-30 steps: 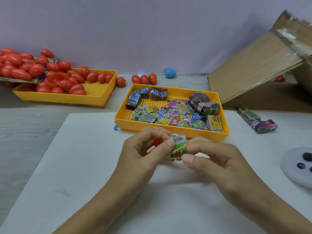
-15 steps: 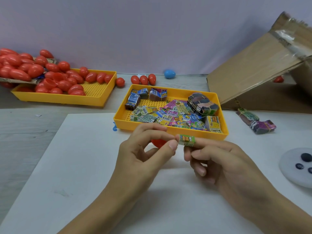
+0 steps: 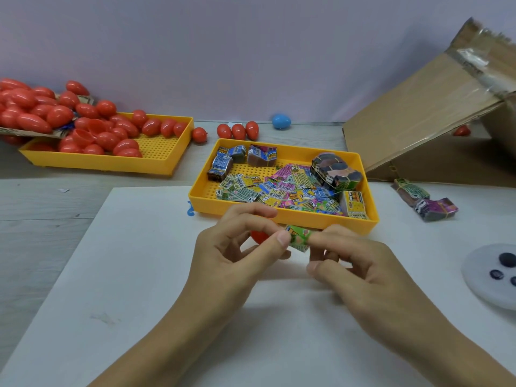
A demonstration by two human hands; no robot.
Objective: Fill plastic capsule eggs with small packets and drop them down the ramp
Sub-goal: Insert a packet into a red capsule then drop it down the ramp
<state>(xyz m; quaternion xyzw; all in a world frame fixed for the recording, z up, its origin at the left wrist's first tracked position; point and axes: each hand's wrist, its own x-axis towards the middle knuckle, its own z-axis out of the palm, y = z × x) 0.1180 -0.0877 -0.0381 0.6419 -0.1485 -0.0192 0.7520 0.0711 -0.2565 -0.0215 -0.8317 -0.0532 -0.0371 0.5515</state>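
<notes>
Pinching a small green packet (image 3: 299,238) between both hands at centre frame, just below the near rim of the packet tray (image 3: 282,216). Left hand (image 3: 240,255) is gripping the packet's left end with thumb and forefinger; a red capsule piece (image 3: 259,236) is showing between its curled fingers, apparently tucked in the same hand, whole egg or half I cannot tell. Right hand (image 3: 351,263) is holding the packet's right end with its fingertips, remaining fingers curled under.

Both hands are hovering over the white sheet (image 3: 134,275) covering the lower frame.

The packet tray, yellow, is sitting at centre, holding loose colourful packets (image 3: 279,188) plus several banded bundles (image 3: 335,174).

A second yellow tray (image 3: 167,160) at upper left is carrying a heap of red eggs (image 3: 95,127), spilling leftwards past it. Three more red eggs (image 3: 238,131) and one blue egg (image 3: 281,121) are lying by the back wall, upper centre.

The cardboard ramp (image 3: 424,115) is slanting up toward the upper right corner. Two banded packet bundles (image 3: 424,199) are lying on the sheet at right, below the ramp's foot. A pale round disc (image 3: 480,275) with dark buttons is sitting at the right edge.
</notes>
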